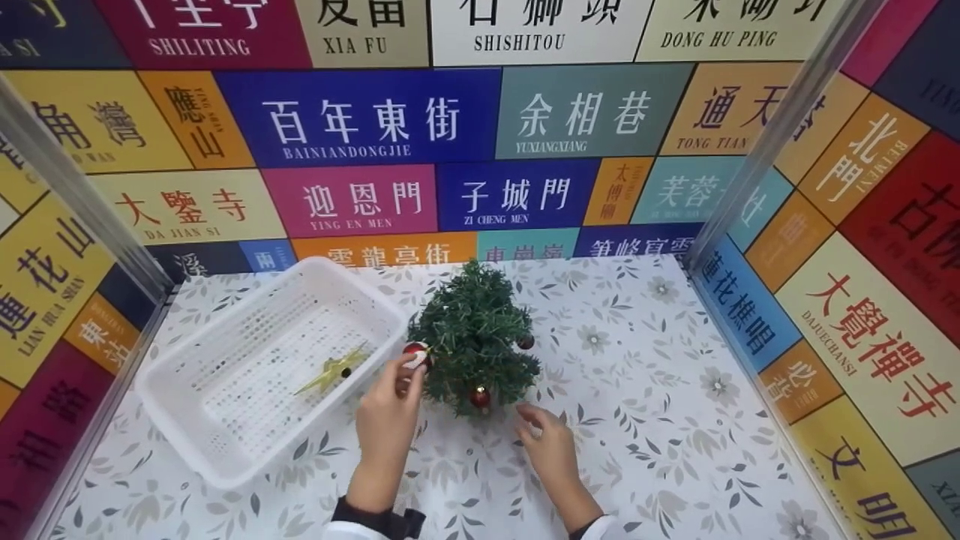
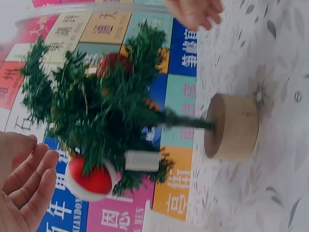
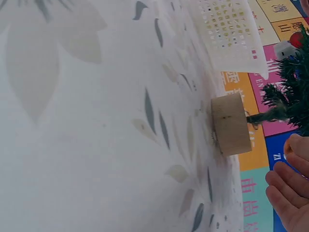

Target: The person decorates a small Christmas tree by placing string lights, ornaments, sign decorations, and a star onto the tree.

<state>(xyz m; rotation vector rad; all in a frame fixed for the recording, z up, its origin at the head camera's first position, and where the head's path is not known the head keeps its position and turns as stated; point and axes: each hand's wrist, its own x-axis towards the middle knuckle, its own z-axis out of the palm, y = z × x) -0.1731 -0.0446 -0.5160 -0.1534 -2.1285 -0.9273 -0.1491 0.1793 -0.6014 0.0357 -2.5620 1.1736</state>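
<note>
A small artificial Christmas tree [image 1: 476,330] stands upright on a round wooden base [image 2: 234,126]. A red and white ornament [image 2: 91,178] hangs at its left side, with a small white piece [image 2: 142,161] beside it. My left hand [image 1: 391,409] is at this ornament, fingers loosely bent, fingertips overlapping it in the head view. In the left wrist view those fingers lie just beside it. My right hand [image 1: 550,446] is near the tree's lower right, fingers relaxed and holding nothing. A dark red ball [image 1: 479,396] hangs at the front, another ball [image 1: 526,342] at the right.
A white perforated plastic basket [image 1: 180,427] stands left of the tree, close to my left hand. Inside it lies a gold star [image 1: 330,373] with a dark dot at its middle. The table [image 1: 637,465] has a leaf-patterned cover, and walls of colourful sign panels [image 1: 360,116] enclose it.
</note>
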